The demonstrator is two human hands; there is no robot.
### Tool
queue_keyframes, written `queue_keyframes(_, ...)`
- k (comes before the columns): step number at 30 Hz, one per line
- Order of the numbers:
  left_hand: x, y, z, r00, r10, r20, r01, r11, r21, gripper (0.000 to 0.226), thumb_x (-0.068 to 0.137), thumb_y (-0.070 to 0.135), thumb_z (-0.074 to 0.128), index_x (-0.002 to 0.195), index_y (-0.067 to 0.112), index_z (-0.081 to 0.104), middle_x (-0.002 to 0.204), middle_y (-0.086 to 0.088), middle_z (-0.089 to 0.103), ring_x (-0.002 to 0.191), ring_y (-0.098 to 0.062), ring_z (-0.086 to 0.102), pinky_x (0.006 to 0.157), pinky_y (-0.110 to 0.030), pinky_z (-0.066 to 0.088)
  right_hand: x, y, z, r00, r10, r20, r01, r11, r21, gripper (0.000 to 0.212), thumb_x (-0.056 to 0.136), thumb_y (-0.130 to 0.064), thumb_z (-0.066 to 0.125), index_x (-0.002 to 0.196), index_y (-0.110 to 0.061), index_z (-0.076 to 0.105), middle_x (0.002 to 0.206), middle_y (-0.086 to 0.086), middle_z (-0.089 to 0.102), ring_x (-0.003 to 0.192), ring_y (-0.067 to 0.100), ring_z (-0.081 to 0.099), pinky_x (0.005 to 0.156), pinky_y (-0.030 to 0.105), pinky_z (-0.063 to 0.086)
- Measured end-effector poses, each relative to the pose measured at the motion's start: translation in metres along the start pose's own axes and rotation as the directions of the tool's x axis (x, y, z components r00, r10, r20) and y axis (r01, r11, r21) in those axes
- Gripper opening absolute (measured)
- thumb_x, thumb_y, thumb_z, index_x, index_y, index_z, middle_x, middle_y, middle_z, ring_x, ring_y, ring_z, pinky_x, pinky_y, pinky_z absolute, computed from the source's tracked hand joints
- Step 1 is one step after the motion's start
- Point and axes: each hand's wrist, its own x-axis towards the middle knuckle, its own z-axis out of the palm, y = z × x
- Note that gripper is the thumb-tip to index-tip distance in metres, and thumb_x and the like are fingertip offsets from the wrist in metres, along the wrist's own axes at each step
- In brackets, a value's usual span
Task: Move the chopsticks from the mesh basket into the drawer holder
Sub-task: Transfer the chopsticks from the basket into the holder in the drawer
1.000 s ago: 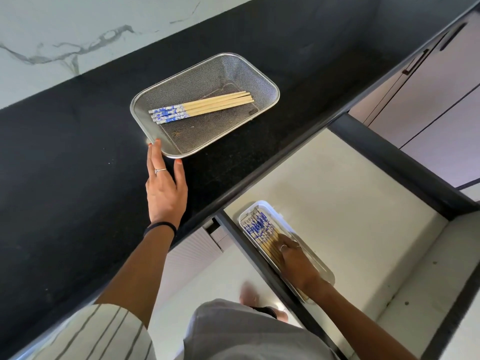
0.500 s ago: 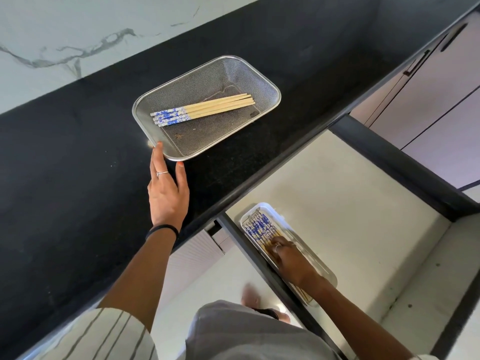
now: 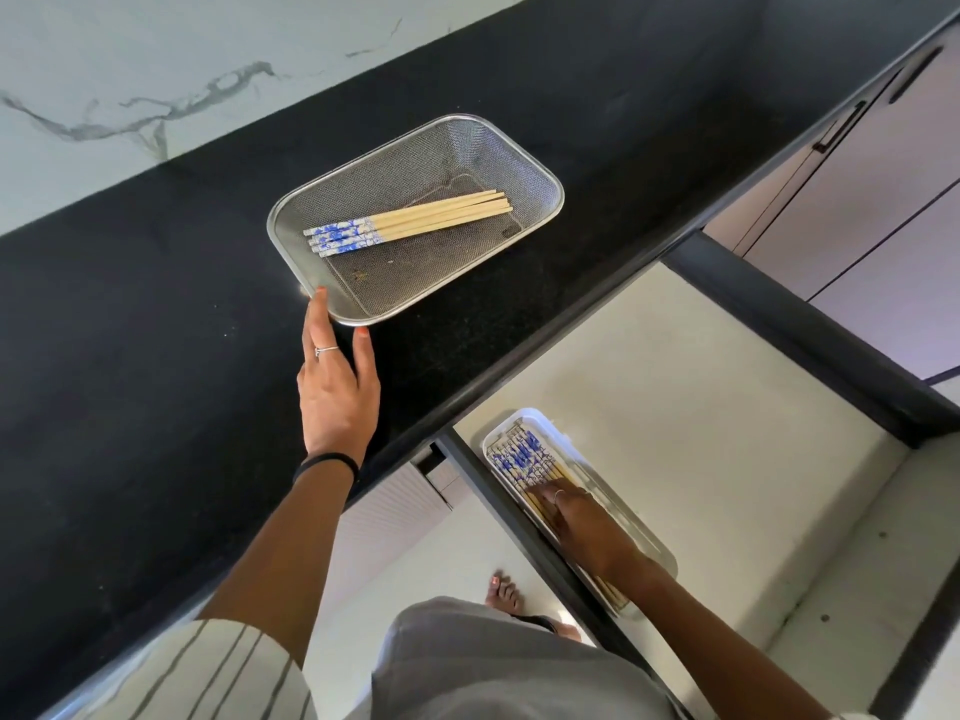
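A steel mesh basket sits on the black counter and holds several bamboo chopsticks with blue-and-white ends, lying side by side. My left hand lies flat on the counter, fingertips touching the basket's near left rim. Below, in the open drawer, a white holder contains several more chopsticks. My right hand rests palm-down on those chopsticks inside the holder, fingers spread flat over them.
The black counter runs diagonally with a marble wall behind it. The open drawer has a pale floor and dark sides. Cabinet fronts with dark handles stand at the right. A bare foot shows below.
My right hand has slid a little toward the blue ends of the chopsticks in the holder. My left hand stays against the basket's rim.
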Motion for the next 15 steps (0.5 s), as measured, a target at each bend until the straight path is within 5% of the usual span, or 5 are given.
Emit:
queue_keyframes(9,0.0003,-0.0003,0.0004,1.000,-0.002,-0.006,0.002,1.000,-0.001,0.055,0.103,0.030,0.040,0.152,0.028,0.016,0.158,-0.003,0.030,0.137,-0.026,0.043,0.108,-0.058,0.038,0.0098,-0.0009,-0.0050,0.996,-0.063,0.068,0.072,0.987,-0.143,0.041,0.101,-0.021,0.038,0.142,-0.028,0.039,0.152,-0.003,0.035,0.137,0.022,0.040,0.115,0.040,0.034)
queue_keyframes(15,0.0009,-0.0009,0.0004,1.000,0.000,-0.010,0.000,1.000,0.000,0.055,0.103,0.030,0.040,0.151,0.031,0.015,0.158,-0.003,0.029,0.137,-0.027,0.043,0.107,-0.058,0.039,0.0091,0.0035,-0.0074,0.993,-0.052,0.110,0.067,0.988,-0.139,0.050,0.098,-0.015,0.047,0.146,-0.024,0.035,0.155,-0.005,0.026,0.142,0.019,0.032,0.118,0.036,0.029)
